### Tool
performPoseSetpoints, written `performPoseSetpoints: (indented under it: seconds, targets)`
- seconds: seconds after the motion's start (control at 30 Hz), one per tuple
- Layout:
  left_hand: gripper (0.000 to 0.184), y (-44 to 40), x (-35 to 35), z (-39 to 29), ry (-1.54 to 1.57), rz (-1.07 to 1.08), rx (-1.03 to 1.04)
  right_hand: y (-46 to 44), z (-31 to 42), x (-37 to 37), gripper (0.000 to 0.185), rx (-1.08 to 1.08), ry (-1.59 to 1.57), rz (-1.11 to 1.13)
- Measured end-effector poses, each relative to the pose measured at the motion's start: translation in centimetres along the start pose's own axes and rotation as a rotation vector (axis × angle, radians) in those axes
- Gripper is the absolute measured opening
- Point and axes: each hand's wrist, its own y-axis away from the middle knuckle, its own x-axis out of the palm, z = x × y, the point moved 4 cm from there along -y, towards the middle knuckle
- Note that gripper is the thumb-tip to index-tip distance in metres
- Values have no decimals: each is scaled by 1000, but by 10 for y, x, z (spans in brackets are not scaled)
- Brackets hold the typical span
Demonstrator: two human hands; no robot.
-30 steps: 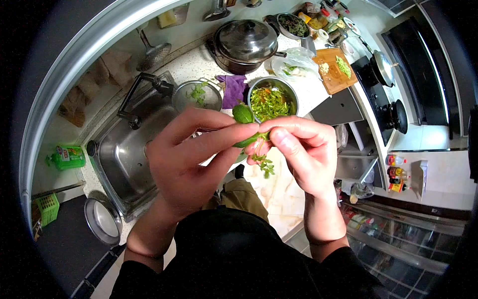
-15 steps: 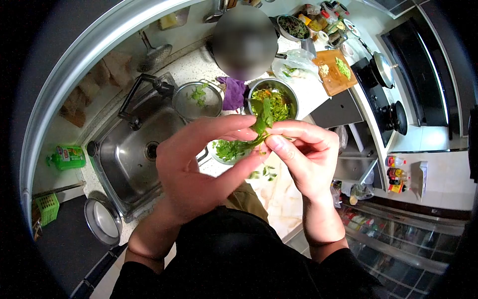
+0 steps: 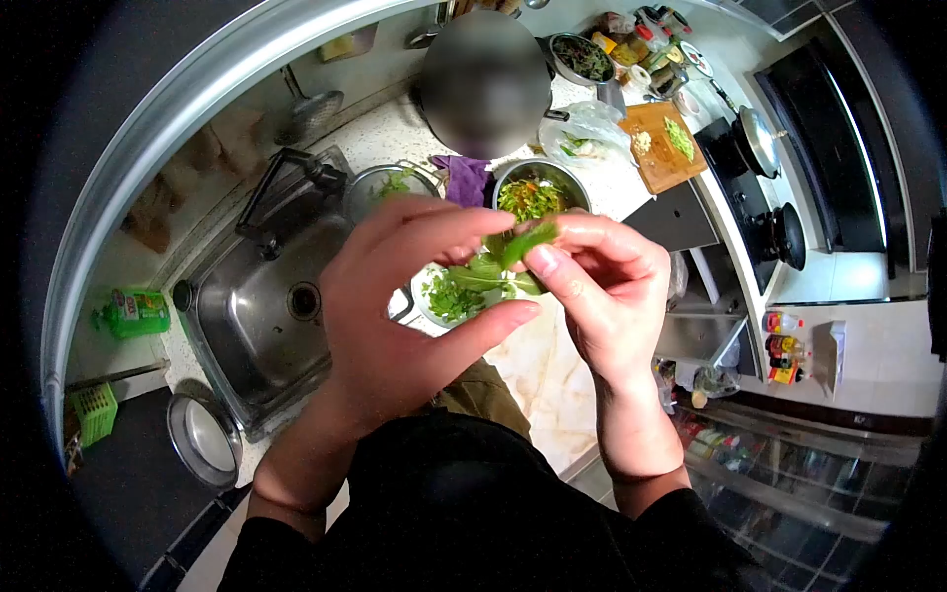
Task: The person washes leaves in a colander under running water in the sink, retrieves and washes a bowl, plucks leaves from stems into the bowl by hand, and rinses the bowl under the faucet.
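Note:
My right hand [image 3: 617,286] pinches a green leafy sprig [image 3: 503,266] between thumb and fingertips. At the left side of the sprig is my left hand [image 3: 404,296], its thumb and fingers spread apart around the leaves. Beneath the hands, a bowl of green leaves [image 3: 451,296] is partly covered by my left hand. Just beyond the sprig stands a metal pot with chopped greens and orange bits [image 3: 533,195]. A strainer [image 3: 370,187] with a few leaves lies behind my left hand, with a purple cloth [image 3: 464,181] beside it.
The sink [image 3: 261,296] with its faucet [image 3: 281,197] is on the left. A blurred dark round pot [image 3: 483,84] stands at the back. Rightward are a plastic bag [image 3: 592,133], a cutting board [image 3: 666,168] with chopped food, and a stove [image 3: 750,197].
The small stem with leaflets that hung below my hands is no longer visible there. My left hand's fingers have spread, and the leaves between the hands have turned, uncovering the bowl of leaves.

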Motion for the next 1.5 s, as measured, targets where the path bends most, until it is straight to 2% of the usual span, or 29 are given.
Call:
performPoseSetpoints:
  seconds: [0.03, 0.1, 0.2, 0.27, 0.37, 0.4, 0.47, 0.7, 0.8, 0.83, 0.87, 0.9, 0.97, 1.0, 1.13, 1.23, 1.37, 1.5]
  targets:
    - [28, -2, 0, 1, -42, -16, 60, -1, 2, 0, 19, 1, 0, 2]
    - [25, -4, 0, 8, -84, -33, 118, -1, 10, 3, 19, -134, 201, 53]
    - [20, -4, -4, 13, 58, -111, 160, 3, 13, 8, 21, -45, 72, 45]
    - [14, -3, -4, 20, 293, -121, -83, 2, 13, 7, 22, 8, -29, 54]
    - [14, -5, -5, 22, 343, -46, -48, -2, 15, 7, 26, -10, -164, 57]
    - [14, -6, -6, 22, 344, -46, -48, -5, 19, 10, 27, -50, -103, 42]
    - [16, -7, -6, 14, 175, 28, 115, -7, 23, 12, 27, -128, 32, 53]
    - [17, -6, -4, 3, 225, -11, 103, -2, 24, 9, 15, -23, -119, 80]
    - [21, -5, -6, 1, 344, -38, 59, -3, 26, 9, 14, -95, -46, 94]
    - [18, -5, -9, -6, 188, -19, 112, -4, 25, 7, 14, -95, -46, 95]
    - [17, -4, -11, -13, 32, 1, 165, -5, 27, 5, 14, -201, 54, 114]
    - [17, -3, -15, -16, 33, 0, 165, -5, 30, 6, 14, -308, 155, 134]
    - [18, 5, -18, -31, -428, 27, 449, -1, 33, 9, 14, -234, 49, 104]
    - [20, 8, -18, -34, -441, 31, 448, 1, 32, 9, 15, -160, -56, 74]
    - [28, 21, -16, -46, -496, 35, 581, 3, 33, 9, 15, -168, -71, 100]
    - [35, 29, -14, -52, -538, -11, 638, 1, 34, 8, 14, -263, -40, 129]
    - [40, 29, -12, -57, -637, 58, 588, 2, 41, 7, 14, -381, 121, 166]
    - [42, 24, -8, -54, -669, -17, 590, 6, 47, 9, 14, -431, 281, 162]
